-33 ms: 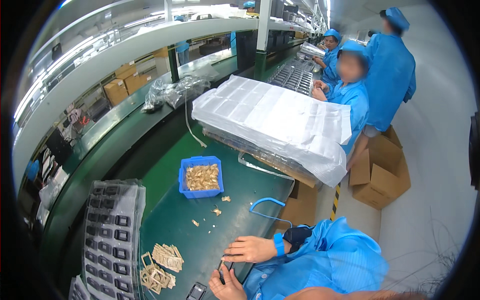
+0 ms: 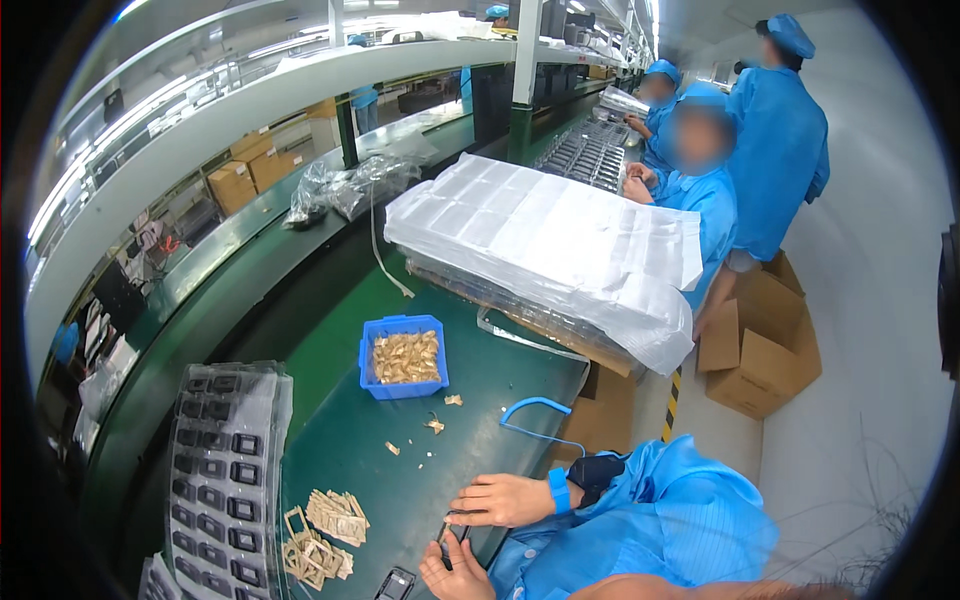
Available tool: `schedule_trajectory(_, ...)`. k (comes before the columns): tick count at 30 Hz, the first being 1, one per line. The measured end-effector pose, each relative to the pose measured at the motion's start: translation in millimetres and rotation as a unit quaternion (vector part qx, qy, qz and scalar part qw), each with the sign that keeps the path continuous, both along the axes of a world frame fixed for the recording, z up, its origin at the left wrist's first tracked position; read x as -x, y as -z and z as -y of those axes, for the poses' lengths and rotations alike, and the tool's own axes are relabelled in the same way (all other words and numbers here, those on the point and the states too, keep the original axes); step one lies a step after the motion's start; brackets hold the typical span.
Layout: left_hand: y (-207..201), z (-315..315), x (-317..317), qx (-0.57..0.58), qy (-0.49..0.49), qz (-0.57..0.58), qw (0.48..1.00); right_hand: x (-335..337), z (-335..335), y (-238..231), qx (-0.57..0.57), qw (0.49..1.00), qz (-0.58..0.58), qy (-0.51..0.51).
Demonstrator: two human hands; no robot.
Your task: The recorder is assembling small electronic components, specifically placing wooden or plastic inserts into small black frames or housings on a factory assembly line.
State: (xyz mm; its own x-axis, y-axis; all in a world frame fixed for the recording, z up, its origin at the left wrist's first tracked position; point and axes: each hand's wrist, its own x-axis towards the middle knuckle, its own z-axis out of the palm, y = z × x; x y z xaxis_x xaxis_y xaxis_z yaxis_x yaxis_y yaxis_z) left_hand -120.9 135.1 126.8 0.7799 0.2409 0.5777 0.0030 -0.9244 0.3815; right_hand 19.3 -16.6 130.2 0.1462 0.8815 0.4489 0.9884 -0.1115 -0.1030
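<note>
My right hand, with a blue band at its wrist, reaches in over the green table with its fingers together. Below it, my left hand has thumb and fingertips pinched together. Between the fingertips of both hands is a small dark rectangular part, mostly covered by them, with a tan strip on it. Just left of my left hand lies a black plastic housing on the table. Farther left are loose piles of thin tan rectangular frames.
A blue bin holds crumpled tan scraps. Clear trays of black housings lie at the left. White sheeting covers stacked trays ahead. A blue cord crosses the table edge. Co-workers in blue and an open carton are farther off.
</note>
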Motion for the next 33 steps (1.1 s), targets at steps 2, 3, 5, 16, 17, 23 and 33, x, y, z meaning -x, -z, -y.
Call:
schedule_trajectory(2, 1.4, 2.3, 1.7, 0.009, 0.001, 0.014, 1.000, 0.4, -0.2, 0.2, 0.016, 1.000, -0.023, -0.001)
schedule_trajectory(3, 1.7, 1.9, 1.5, 0.015, -0.002, 0.007, 1.000, 0.0, -0.6, 0.5, 0.024, 0.999, -0.030, 0.004)
schedule_trajectory(5, 0.1, 1.7, 2.2, 0.018, -0.010, -0.005, 1.000, 1.9, -0.8, 0.8, 0.024, 0.999, -0.035, 0.007)
schedule_trajectory(16, 6.0, -3.7, 3.9, 0.001, 0.007, 0.003, 1.000, 1.3, -1.4, -2.9, -0.028, 0.997, -0.065, 0.005)
schedule_trajectory(17, 6.5, -4.7, 4.6, -0.003, 0.005, -0.003, 1.000, 1.9, -2.1, -2.6, -0.029, 0.997, -0.066, 0.007)
schedule_trajectory(23, 2.2, -1.9, 1.5, 0.006, -0.002, 0.009, 1.000, 0.6, -2.8, -1.5, -0.037, 0.997, -0.064, 0.009)
schedule_trajectory(33, -5.1, 0.3, -1.5, -0.015, 0.005, 0.030, 0.999, -0.6, 0.8, 0.5, -0.054, 0.995, -0.082, 0.004)
